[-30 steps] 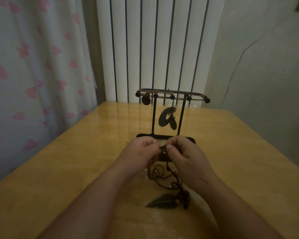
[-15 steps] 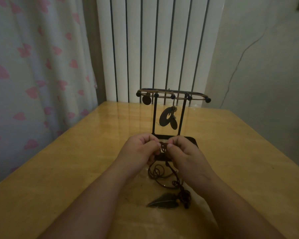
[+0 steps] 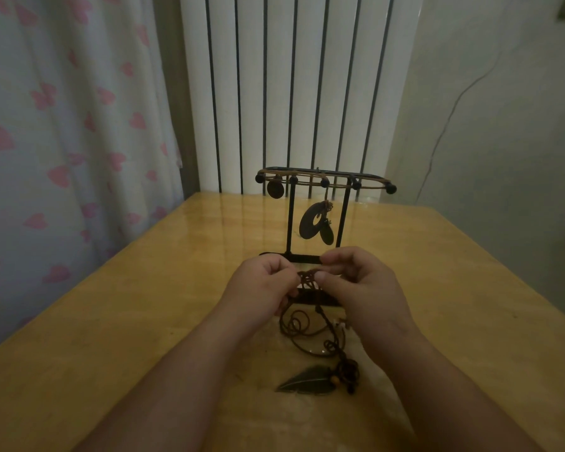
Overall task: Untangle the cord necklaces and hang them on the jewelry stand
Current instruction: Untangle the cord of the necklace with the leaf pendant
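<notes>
Both hands pinching a knotted cord necklace in front of the stand

Left hand (image 3: pixel 261 288) & right hand (image 3: pixel 356 282) each pinch the brown cord knot (image 3: pixel 308 278) between thumb & fingers, just above the table (image 3: pixel 111 321). Rest of the cord coils below w/ leaf pendant (image 3: pixel 307 383) lying flat. Jewelry stand (image 3: pixel 320 184) right behind, 2 pendants already hung.

Two bare forearms are coming up from the bottom edge, and nothing is covering them: no sleeve or cuff is showing anywhere along their length. The left hand (image 3: pixel 258 288) is wearing no ring, band or watch that can be seen. The right hand (image 3: pixel 361 288) is looking just as plain, with bare knuckles and short, unpainted nails catching the dim light.
</notes>
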The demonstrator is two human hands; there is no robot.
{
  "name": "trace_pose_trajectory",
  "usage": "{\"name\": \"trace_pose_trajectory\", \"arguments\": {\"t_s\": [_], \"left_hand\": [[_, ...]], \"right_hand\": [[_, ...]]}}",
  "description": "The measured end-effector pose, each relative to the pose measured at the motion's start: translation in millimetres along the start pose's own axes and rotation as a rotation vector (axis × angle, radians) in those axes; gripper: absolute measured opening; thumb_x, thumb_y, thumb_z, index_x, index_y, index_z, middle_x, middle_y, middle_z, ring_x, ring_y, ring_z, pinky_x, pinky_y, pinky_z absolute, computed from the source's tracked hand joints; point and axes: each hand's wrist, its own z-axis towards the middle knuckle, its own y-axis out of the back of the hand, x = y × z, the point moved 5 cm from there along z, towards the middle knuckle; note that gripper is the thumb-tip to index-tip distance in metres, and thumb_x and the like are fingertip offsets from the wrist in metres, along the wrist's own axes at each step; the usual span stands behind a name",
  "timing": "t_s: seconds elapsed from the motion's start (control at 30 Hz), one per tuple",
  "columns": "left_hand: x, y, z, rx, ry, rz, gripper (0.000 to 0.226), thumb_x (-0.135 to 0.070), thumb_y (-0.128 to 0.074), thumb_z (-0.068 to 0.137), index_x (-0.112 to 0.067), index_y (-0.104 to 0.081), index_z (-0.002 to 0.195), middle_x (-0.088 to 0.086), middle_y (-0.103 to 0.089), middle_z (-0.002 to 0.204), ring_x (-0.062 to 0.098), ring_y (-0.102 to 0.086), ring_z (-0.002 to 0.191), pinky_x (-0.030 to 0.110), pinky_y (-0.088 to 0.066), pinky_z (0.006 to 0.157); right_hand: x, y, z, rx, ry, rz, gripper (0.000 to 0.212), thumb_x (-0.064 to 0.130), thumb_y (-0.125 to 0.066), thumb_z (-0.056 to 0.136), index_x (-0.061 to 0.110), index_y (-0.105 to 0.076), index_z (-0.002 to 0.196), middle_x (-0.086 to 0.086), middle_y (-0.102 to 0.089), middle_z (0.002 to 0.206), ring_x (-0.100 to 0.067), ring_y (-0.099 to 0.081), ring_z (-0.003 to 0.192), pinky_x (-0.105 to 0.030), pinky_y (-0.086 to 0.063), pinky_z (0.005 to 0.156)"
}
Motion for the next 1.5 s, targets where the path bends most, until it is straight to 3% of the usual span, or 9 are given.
{"name": "trace_pose_trajectory", "arguments": {"t_s": [0.13, 0.33, 0.6, 0.73, 0.9, 1.03, 1.2, 1.37, 1.5], "left_hand": [[1.0, -2.7, 0.4, 0.037, 0.04, -0.027, 0.026, -0.013, -0.051, 0.091, -0.02, -0.06, 0.067, -0.005, -0.057, 0.061, 0.015, -0.05, 0.061, 0.031, -0.041, 0.057], [0.9, -9.9, -3.2, 0.147, 0.063, -0.03, 0.028, -0.009, -0.047, 0.093, -0.02, -0.057, 0.069, -0.006, -0.054, 0.06, 0.013, -0.047, 0.06, 0.028, -0.039, 0.057], [-0.1, -9.5, -3.6, 0.197, 0.012, -0.094, 0.013, -0.016, -0.057, 0.092, -0.018, -0.07, 0.093, -0.002, -0.065, 0.074, 0.012, -0.057, 0.066, 0.029, -0.046, 0.061], [2.0, -6.8, -2.3, 0.165, 0.012, -0.047, 0.014, -0.019, -0.056, 0.096, -0.019, -0.068, 0.088, -0.005, -0.064, 0.071, 0.011, -0.057, 0.064, 0.028, -0.046, 0.061], [6.7, -8.4, -2.0, 0.137, 0.123, -0.264, 0.023, -0.011, -0.048, 0.099, -0.016, -0.064, 0.083, -0.003, -0.06, 0.068, 0.011, -0.052, 0.061, 0.026, -0.043, 0.058], [5.8, -9.1, -1.1, 0.042, 0.152, -0.432, 0.022, -0.007, -0.046, 0.099, -0.01, -0.063, 0.086, 0.001, -0.061, 0.07, 0.011, -0.053, 0.061, 0.026, -0.046, 0.059], [2.4, -5.9, -0.7, -0.03, 0.144, -0.725, 0.02, -0.006, -0.041, 0.101, -0.007, -0.059, 0.09, 0.003, -0.06, 0.069, 0.01, -0.049, 0.056, 0.023, -0.043, 0.052], [5.1, -7.2, -0.9, 0.074, 0.163, -0.489, 0.014, -0.012, -0.047, 0.099, -0.011, -0.06, 0.093, -0.002, -0.052, 0.063, 0.009, -0.039, 0.049, 0.022, -0.031, 0.046], [2.9, -2.9, -3.9, 0.028, 0.148, -0.193, 0.014, -0.021, -0.058, 0.095, -0.017, -0.071, 0.098, -0.006, -0.065, 0.072, 0.0, -0.053, 0.051, 0.019, -0.037, 0.05]], "right_hand": [[-7.4, -5.7, 1.5, 0.096, -0.185, 0.202, 0.027, 0.008, -0.058, 0.092, 0.026, -0.058, 0.111, -0.003, -0.07, 0.094, -0.014, -0.062, 0.074, -0.03, -0.046, 0.063], [-10.2, -9.5, 2.8, 0.224, -0.27, 0.406, 0.03, -0.001, -0.04, 0.088, 0.014, -0.058, 0.106, 0.001, -0.051, 0.064, -0.014, -0.037, 0.054, -0.03, -0.027, 0.052], [-11.9, -5.8, 3.7, 0.169, -0.222, 0.302, 0.023, 0.0, -0.044, 0.089, 0.013, -0.063, 0.094, -0.005, -0.055, 0.07, -0.018, -0.045, 0.06, -0.03, -0.038, 0.054], [-11.5, -4.5, 4.9, 0.158, -0.227, 0.385, 0.022, -0.001, -0.044, 0.09, 0.012, -0.061, 0.096, -0.005, -0.054, 0.071, -0.015, -0.041, 0.055, -0.028, -0.033, 0.051], [-11.5, -7.4, 5.2, 0.19, -0.285, 0.602, 0.022, 0.002, -0.041, 0.09, 0.011, -0.057, 0.102, -0.002, -0.051, 0.069, -0.012, -0.03, 0.052, -0.025, -0.024, 0.047], [-10.8, -8.8, 2.1, 0.228, -0.245, 0.46, 0.029, 0.005, -0.055, 0.075, 0.01, -0.06, 0.103, 0.001, -0.048, 0.064, -0.01, -0.035, 0.05, -0.026, -0.025, 0.048], [-10.3, -5.5, 1.8, 0.126, -0.212, 0.183, 0.013, 0.008, -0.056, 0.091, 0.011, -0.067, 0.096, 0.008, -0.058, 0.06, -0.002, -0.047, 0.047, -0.023, -0.034, 0.049], [-13.4, -2.9, 5.1, 0.034, -0.275, 0.149, 0.023, 0.02, -0.045, 0.097, 0.012, -0.066, 0.094, 0.003, -0.047, 0.056, -0.012, -0.036, 0.05, -0.029, -0.027, 0.051], [-11.9, 2.3, 4.4, 0.034, -0.305, 0.55, 0.016, 0.012, -0.036, 0.09, 0.009, -0.051, 0.088, -0.005, -0.053, 0.064, -0.015, -0.028, 0.05, -0.029, -0.019, 0.05]]}}
